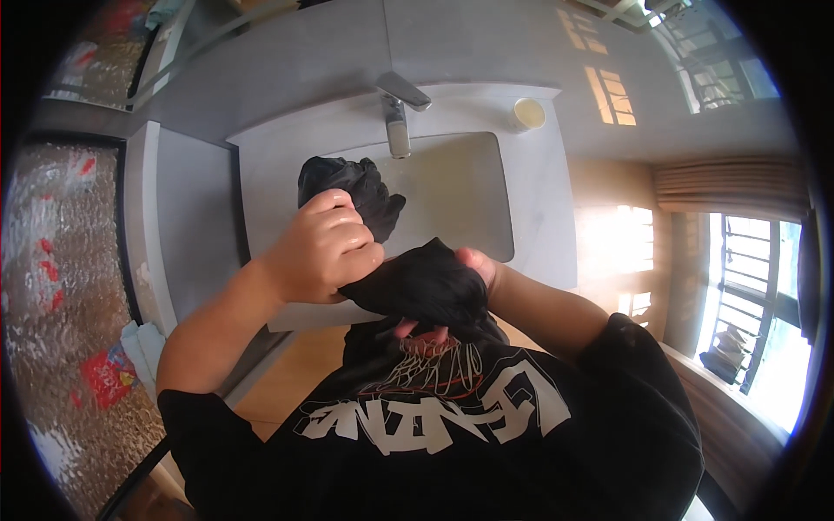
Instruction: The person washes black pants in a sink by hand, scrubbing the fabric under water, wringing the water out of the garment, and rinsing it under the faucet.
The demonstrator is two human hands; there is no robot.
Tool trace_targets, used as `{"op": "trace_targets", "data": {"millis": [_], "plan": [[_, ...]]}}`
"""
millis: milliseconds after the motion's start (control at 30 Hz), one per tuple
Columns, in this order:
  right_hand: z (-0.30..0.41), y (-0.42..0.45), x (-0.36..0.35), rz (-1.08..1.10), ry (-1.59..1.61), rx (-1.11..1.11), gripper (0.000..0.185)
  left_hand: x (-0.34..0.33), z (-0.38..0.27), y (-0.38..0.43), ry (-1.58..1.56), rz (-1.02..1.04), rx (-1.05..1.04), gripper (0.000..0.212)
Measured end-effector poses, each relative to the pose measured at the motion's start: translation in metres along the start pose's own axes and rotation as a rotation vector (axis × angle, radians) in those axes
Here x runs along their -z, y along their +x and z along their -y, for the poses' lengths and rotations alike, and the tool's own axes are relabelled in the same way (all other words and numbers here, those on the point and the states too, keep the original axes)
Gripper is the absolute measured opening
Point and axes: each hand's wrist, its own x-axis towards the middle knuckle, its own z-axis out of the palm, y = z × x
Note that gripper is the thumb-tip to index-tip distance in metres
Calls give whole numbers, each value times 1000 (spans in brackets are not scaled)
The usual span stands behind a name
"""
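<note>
A dark, apparently wet black cloth (pixel 423 283) is stretched between my two hands, above the front edge of the sink. My left hand (pixel 329 244) is closed in a fist around it, and a crumpled bunch of black fabric (pixel 348 185) sticks out beyond the knuckles. My right hand (pixel 480 266) grips the other end, its thumb on the side and fingertips showing below the cloth. The fabric hides most of that palm. Beyond the hands lies the rectangular basin (pixel 456 195), with a chrome faucet (pixel 397 124) at its back. Whether water is running cannot be told.
A pale cup (pixel 528 116) stands at the back right of the white countertop (pixel 544 195). A grey panel (pixel 195 208) borders the counter on the left, near a textured glass door (pixel 58 260). A barred window (pixel 749 280) is at the right.
</note>
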Motion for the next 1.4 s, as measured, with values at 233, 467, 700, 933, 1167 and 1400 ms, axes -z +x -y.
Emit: {"op": "trace_targets", "data": {"millis": [233, 467, 700, 933, 1167, 1400], "plan": [[36, 28, -76, -598, -1092, -550, 46, 12, 18, -5, 274, 155, 54, 17], [72, 51, -132, -968, -2023, -704, 33, -5, 16, -2, -5, 358, 654, 25], [101, 47, -85, -637, -2820, 14, 29, -21, 8, -10, -846, 157, 1004, 33], [106, 66, -19, -663, -2552, 952, 36, -71, 1, -15, -1814, -124, 1068, 19], [117, 74, 12, -577, -2229, 1303, 33, -83, 9, 8, -2078, -153, 890, 25], [114, 82, 32, -475, -2150, 1479, 32, -119, 0, 9, -2388, -95, 627, 26]]}}
